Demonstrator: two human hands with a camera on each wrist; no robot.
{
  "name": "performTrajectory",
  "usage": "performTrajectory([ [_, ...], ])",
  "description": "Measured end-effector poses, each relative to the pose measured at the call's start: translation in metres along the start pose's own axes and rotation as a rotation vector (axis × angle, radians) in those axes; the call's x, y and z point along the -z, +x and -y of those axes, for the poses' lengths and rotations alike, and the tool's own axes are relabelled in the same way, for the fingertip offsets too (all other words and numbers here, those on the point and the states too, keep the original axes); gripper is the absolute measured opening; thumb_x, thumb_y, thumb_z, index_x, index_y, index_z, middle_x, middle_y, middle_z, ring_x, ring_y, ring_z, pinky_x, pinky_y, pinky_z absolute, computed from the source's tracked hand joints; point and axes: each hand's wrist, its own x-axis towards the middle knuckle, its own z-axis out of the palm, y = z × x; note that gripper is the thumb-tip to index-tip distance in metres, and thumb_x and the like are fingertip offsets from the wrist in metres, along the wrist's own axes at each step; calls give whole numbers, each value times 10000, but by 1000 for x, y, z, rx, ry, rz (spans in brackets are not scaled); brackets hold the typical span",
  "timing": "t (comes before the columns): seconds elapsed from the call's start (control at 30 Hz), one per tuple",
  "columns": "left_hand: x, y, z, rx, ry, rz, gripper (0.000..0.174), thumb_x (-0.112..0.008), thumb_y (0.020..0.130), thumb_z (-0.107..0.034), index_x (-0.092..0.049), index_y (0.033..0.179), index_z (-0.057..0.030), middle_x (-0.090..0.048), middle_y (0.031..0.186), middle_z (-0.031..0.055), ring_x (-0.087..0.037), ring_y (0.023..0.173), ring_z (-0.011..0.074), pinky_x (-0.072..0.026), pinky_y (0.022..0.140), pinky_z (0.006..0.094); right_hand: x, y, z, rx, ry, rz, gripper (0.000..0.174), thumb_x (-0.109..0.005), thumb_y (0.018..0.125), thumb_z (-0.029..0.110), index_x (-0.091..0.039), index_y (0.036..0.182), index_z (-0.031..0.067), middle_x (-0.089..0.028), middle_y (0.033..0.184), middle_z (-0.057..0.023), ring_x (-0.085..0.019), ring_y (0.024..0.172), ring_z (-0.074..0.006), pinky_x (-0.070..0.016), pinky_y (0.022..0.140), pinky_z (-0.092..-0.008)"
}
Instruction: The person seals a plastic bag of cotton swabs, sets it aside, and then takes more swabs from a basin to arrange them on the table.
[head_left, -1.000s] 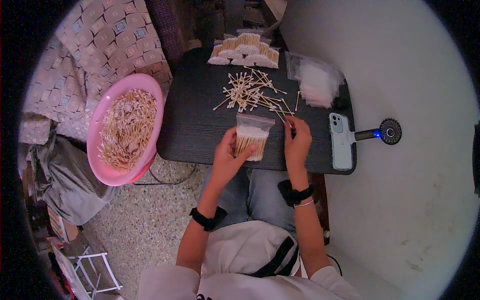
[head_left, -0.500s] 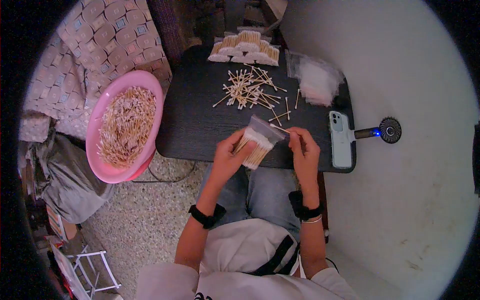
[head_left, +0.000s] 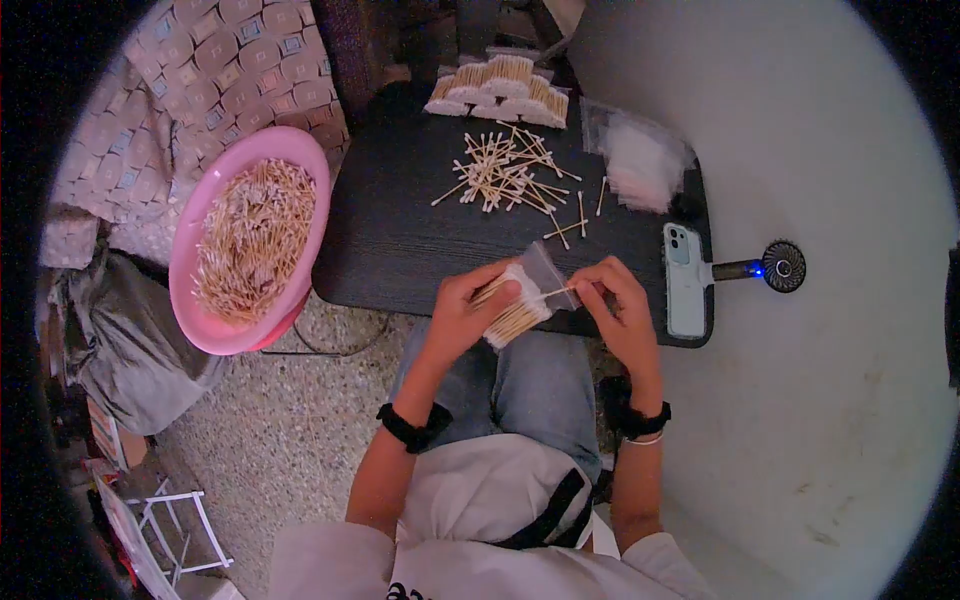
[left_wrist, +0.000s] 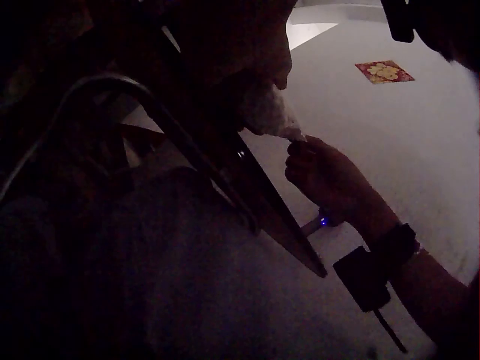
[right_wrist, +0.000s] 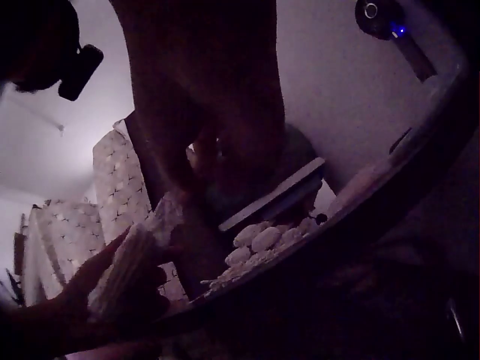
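My left hand (head_left: pixel 462 312) grips a small clear zip bag (head_left: pixel 518 318) packed with cotton swabs, thumb across its front. The bag is tilted, its mouth pointing up and right, over the table's near edge. Between thumb and fingertips, my right hand (head_left: pixel 622 308) pinches a single cotton swab (head_left: pixel 556 293), whose far end reaches the bag's mouth. In the dim left wrist view, the right hand (left_wrist: pixel 326 172) is close against the bag's end (left_wrist: pixel 270 112). The right wrist view shows the bag (right_wrist: pixel 124 270) from the side, below the shadowed right hand (right_wrist: pixel 210 97).
On the black table (head_left: pixel 390 245) lie a pile of loose swabs (head_left: pixel 500 170), stacked filled bags (head_left: pixel 500 85), flat clear bags (head_left: pixel 640 165) and a phone (head_left: pixel 685 285) beside a small fan (head_left: pixel 783 266). A pink basin (head_left: pixel 183 270) of swabs stands left; a wall (head_left: pixel 820 400) borders the right.
My right hand has come from the loose swabs back toward the bag with one swab between its fingers. The bag has turned from nearly upright to leaning right.
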Motion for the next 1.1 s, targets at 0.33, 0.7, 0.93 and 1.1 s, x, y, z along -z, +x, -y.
performTrajectory([
  [0.33, 0, 2, 1, -19, 95, 22, 329, -688, 819, -235, -658, 1047, 1, -697, 864, 110, -663, 772, 134, -509, 702, 262, 14, 7, -5, 0, -6, 228, 113, -577, 880, 114, -614, 888, 8, -531, 768, -63, -493, 677, -162, -403, 611, -267],
  [0.7, -1, 2, 2, 9, 169, 14, 338, -696, 804, -290, -674, 1007, -20, -695, 843, 111, -666, 748, 138, -507, 682, 263, 12, 12, 8, 44, -115, 330, 119, -587, 859, 120, -611, 887, 7, -535, 760, -106, -535, 673, -230, -425, 600, -314],
  [0.93, -1, 3, 4, 11, 150, -3, 309, -692, 810, -261, -673, 992, -12, -693, 832, 108, -652, 735, 121, -503, 668, 263, 5, 21, 8, 124, -101, 420, 100, -608, 842, 100, -597, 863, 3, -512, 717, -86, -502, 598, -179, -403, 547, -281],
  [1.1, -5, 3, 3, 59, 93, -16, 296, -679, 826, -251, -669, 994, -8, -694, 823, 100, -640, 731, 101, -501, 665, 256, 4, 19, 22, 42, -197, 368, 95, -620, 835, 95, -596, 867, 8, -527, 679, -86, -512, 574, -165, -411, 549, -277],
])
